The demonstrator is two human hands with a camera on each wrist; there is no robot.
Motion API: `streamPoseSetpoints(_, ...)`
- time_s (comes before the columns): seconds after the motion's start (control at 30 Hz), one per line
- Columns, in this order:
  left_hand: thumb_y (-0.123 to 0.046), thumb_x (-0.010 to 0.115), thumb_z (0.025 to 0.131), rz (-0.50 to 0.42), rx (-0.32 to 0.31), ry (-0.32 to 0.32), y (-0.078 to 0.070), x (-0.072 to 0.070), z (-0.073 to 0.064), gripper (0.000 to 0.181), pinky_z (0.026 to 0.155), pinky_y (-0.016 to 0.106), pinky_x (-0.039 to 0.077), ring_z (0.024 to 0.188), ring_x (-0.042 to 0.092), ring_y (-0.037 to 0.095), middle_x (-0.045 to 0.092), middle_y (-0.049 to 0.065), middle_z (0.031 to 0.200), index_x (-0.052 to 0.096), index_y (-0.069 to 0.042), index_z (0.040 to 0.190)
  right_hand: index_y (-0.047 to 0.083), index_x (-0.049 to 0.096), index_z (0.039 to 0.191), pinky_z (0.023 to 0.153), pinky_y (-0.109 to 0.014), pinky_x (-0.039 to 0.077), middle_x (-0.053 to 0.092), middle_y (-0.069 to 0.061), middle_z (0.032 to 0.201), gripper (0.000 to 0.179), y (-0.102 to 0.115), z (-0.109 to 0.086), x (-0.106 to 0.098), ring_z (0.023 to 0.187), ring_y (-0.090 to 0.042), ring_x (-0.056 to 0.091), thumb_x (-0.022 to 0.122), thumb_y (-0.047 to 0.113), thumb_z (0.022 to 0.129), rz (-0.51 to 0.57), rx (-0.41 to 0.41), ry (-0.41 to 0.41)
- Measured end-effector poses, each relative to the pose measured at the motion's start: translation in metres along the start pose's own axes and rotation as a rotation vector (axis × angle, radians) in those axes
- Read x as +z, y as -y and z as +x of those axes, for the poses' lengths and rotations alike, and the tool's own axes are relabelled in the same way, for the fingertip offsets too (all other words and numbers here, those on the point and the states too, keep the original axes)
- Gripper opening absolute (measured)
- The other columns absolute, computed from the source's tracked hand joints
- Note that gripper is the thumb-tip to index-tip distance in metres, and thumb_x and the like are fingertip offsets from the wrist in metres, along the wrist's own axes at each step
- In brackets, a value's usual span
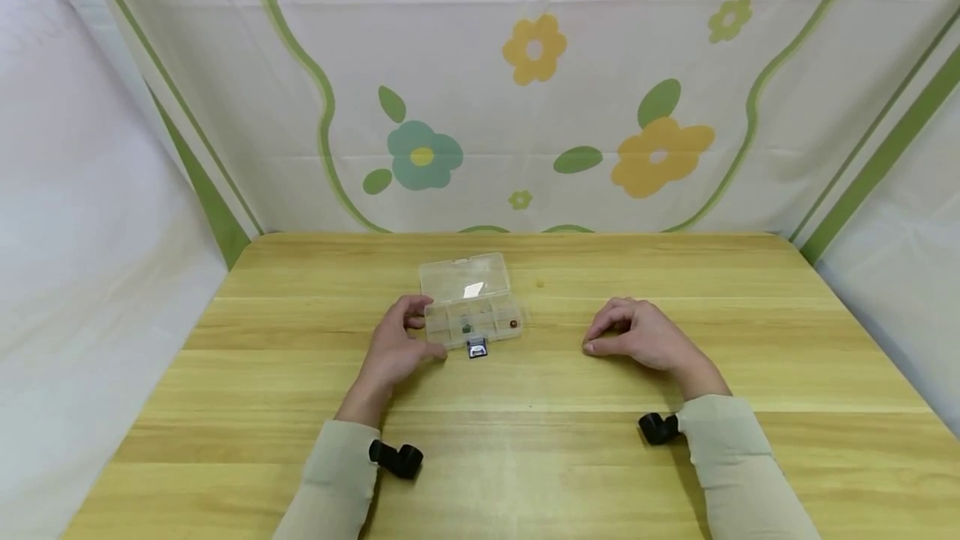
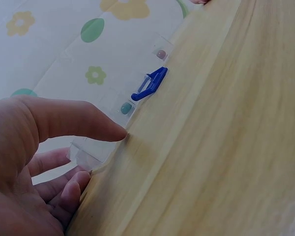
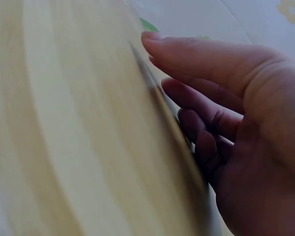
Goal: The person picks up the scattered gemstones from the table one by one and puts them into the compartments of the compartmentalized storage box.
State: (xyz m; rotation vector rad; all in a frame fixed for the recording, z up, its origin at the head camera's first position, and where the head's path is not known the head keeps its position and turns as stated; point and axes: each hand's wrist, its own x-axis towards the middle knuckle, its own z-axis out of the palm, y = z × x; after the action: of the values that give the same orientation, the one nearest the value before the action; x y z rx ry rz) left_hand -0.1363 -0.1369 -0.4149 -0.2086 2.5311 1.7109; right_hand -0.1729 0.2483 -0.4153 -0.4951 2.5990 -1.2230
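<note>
A clear plastic compartment box (image 1: pixel 438 325) lies on the table with its lid (image 1: pixel 450 280) raised at the back. Inside it are a small green bead (image 1: pixel 467 329) and a red bead (image 1: pixel 513 324), in separate compartments. A blue latch (image 2: pixel 151 84) sticks out at the box's front. My left hand (image 1: pixel 397 344) holds the box's left end, thumb at the front edge and fingers round the far side. Well to the right, my right hand (image 1: pixel 651 336) is low over the table, thumb and index fingertips close together; I cannot tell whether anything is between them.
A tiny yellowish piece (image 1: pixel 540 283) lies on the wooden table (image 1: pixel 495 457) behind and right of the box. A flower-printed cloth (image 1: pixel 480 107) hangs along the table's back edge. Black wrist cameras (image 1: pixel 401 461) are strapped to both sleeves.
</note>
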Motion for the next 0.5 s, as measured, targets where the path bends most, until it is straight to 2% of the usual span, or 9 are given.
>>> streamPoseSetpoints(0.27,0.009,0.084,0.071,-0.001,0.003,0.001,0.0005,0.0001,0.0011,0.082,0.1,0.041,0.045,0.12,0.051,0.031,0.058,0.015,0.138,0.057,-0.009,0.146,0.022,0.084,0.101,0.079,-0.028,0.053,0.079,-0.003,0.106,0.022,-0.0044,0.0001,-0.0003,0.093,-0.02,0.066,0.09,0.038,0.088,0.086,0.086,-0.085)
streamPoseSetpoints(0.5,0.009,0.084,0.071,-0.007,-0.009,0.004,0.002,0.0004,0.0023,0.083,0.099,0.039,0.043,0.12,0.051,0.03,0.058,0.014,0.138,0.057,-0.009,0.147,0.017,0.084,0.108,0.081,-0.025,0.056,0.08,-0.004,0.112,0.031,-0.007,0.0004,-0.0008,0.099,-0.016,0.068,0.089,0.041,0.088,0.169,0.127,-0.165)
